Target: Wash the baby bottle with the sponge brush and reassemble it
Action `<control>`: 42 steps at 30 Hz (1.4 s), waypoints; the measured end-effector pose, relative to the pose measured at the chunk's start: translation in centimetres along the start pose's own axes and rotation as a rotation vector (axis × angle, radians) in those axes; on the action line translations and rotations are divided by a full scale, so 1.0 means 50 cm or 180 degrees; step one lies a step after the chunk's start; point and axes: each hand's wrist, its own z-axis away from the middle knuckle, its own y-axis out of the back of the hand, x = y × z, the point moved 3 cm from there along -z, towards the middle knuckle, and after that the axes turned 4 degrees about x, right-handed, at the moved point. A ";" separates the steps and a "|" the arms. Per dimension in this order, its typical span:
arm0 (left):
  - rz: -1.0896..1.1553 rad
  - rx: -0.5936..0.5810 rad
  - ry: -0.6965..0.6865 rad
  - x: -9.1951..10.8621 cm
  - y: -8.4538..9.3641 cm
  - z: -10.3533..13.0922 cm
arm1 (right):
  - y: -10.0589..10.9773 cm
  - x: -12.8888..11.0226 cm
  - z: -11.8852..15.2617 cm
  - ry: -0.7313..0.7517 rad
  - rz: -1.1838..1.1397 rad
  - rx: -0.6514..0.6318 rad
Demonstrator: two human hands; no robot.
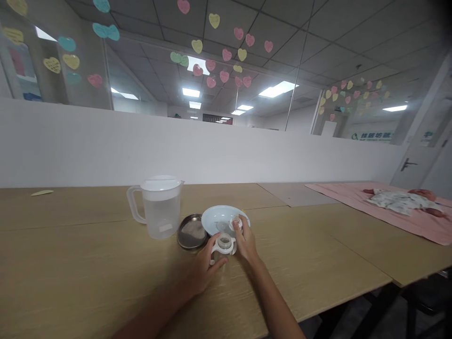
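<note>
My left hand (205,267) is wrapped around a clear baby bottle (224,242) with white side handles. The bottle stands upright, and its round neck is uncovered. In my right hand (247,241), a white bottle top with a clear teat (235,222) is pinched between the fingers, above and apart from the neck. Just behind both hands sits a pale blue-white bowl (215,213) with something clear in it, too small to make out. A round metal dish (192,231) lies left of the bowl, close to its rim.
Left of the dish stands a translucent lidded pitcher (161,207). A baby doll (399,201) in printed clothes lies on a pink cloth (348,195) at the far right. The wooden table (106,273) meets a white wall (106,146) behind.
</note>
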 end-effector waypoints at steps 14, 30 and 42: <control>-0.1250 -0.1021 -0.0126 0.107 0.097 -0.107 | 0.014 -0.016 0.004 0.0074 -0.0023 0.1400; -0.0949 -0.1679 -0.0560 0.239 0.039 -0.188 | 0.031 -0.012 0.021 0.2575 0.0647 0.1445; -0.0302 -0.1726 -0.0238 0.195 0.076 -0.206 | 0.022 -0.033 0.009 0.2362 0.0805 0.1331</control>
